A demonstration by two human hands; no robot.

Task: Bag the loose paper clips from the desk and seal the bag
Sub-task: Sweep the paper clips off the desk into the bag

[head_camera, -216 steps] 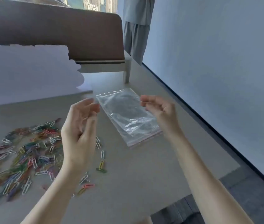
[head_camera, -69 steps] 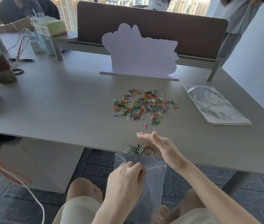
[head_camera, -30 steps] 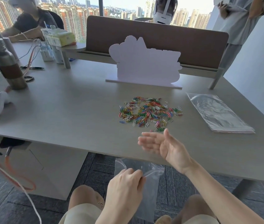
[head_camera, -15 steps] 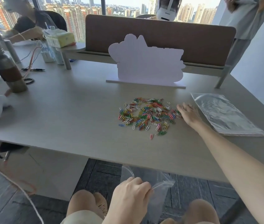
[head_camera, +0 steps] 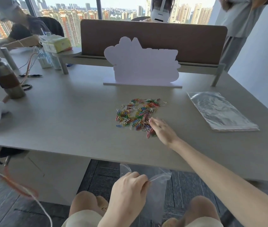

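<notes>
Paper clips (head_camera: pixel 138 113): most lay loose mid-desk (head_camera: pixel 64 115), so bagging was judged far from done; seal not yet made. Right hand (head_camera: pixel 162 130) lay flat w/ fingers spread at pile's near-right edge, gripping nothing visible. Left hand (head_camera: pixel 130 190) pinched the bag (head_camera: pixel 156 185) rim below desk edge, mouth open. Bag contents: cannot tell. Spare bags (head_camera: pixel 220 112) lay well apart, to the right.

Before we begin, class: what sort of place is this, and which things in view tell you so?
Most likely a shared high-rise office. A long desk carries a brown divider screen, colleagues sit beyond it, and the windows look out over tower blocks.
</notes>
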